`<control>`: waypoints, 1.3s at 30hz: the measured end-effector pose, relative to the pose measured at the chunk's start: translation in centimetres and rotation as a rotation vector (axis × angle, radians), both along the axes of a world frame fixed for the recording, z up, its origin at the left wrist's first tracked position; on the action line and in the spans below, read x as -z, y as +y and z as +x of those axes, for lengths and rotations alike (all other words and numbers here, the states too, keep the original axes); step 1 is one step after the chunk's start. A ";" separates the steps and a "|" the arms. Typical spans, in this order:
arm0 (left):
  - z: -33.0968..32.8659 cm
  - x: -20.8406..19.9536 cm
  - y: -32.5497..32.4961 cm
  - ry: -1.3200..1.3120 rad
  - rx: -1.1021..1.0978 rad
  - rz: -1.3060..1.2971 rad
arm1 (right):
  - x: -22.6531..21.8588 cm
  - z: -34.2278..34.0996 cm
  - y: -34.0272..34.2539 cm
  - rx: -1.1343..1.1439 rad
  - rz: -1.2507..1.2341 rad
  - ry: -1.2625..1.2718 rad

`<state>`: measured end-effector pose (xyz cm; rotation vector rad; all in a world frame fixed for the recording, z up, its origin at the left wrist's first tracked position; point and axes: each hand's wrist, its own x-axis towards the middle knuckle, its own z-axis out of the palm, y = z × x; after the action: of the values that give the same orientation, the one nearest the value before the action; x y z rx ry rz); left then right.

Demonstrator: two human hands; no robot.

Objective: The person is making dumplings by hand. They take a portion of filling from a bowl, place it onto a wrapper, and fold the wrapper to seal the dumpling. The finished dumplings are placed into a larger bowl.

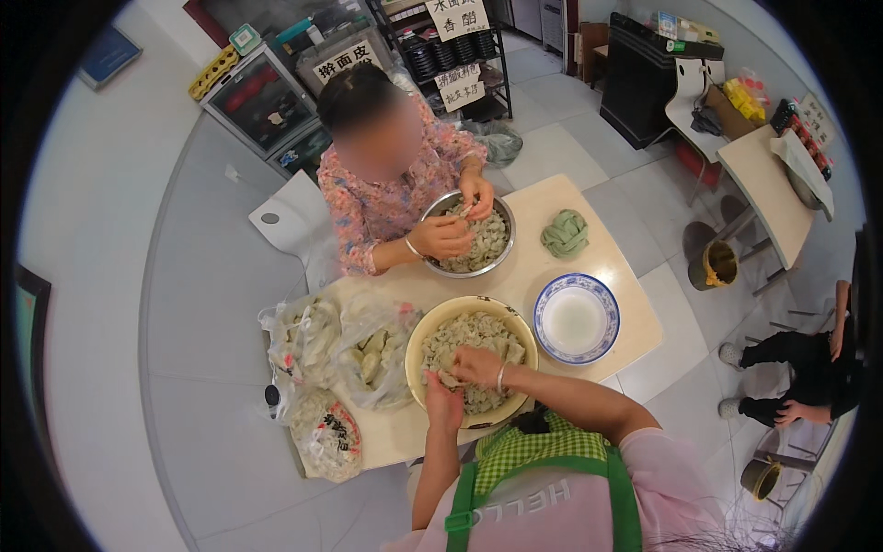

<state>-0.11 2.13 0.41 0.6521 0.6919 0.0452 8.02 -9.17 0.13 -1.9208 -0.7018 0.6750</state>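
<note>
A cream-yellow bowl point(413, 366) stands at the near edge of the table, filled with small greyish-green, lumpy food pieces point(474, 333). Over its near part, my left hand point(444, 405) is closed with its fingers up, seemingly on a pale piece too small to name. My right hand point(478, 366), with a bracelet at the wrist, reaches in from the right and pinches close beside the left fingertips. What sits between its fingers is hidden. A blue-and-white patterned bowl point(618, 322) holding whitish liquid stands to the right of the cream bowl.
Across the table a person point(395, 175) works with both hands over a steel bowl point(509, 225) of similar pieces. Clear plastic bags point(372, 354) of pale food crowd the table's left. A green cloth point(565, 234) lies at the far right. Someone sits at the right edge.
</note>
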 end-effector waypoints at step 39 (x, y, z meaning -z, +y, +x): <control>-0.4 -0.1 -0.3 -0.090 0.075 0.382 | 0.0 0.1 -0.3 0.163 0.034 0.401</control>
<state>-0.53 1.84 0.54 1.0360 0.5757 0.1393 8.15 -9.46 0.16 -1.7165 -0.2997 0.9033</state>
